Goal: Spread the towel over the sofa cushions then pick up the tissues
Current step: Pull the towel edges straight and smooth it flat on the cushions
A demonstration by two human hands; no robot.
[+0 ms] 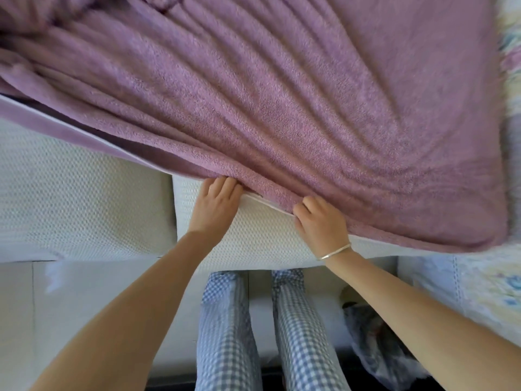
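Note:
A large fluffy purple towel point(282, 103) lies across the white textured sofa cushions point(84, 198), wrinkled in folds that fan out from its front edge. My left hand point(217, 203) has its fingertips tucked under that white-trimmed edge. My right hand point(321, 221), with a thin bracelet on the wrist, grips the same edge a little to the right. The left cushion is mostly bare; the towel covers the back and right side. No tissues can be made out.
My legs in blue checked trousers point(228, 334) stand against the sofa front on a pale tiled floor. A clear plastic bag point(375, 342) lies on the floor at the right. A pastel floral fabric point(493, 280) covers the far right.

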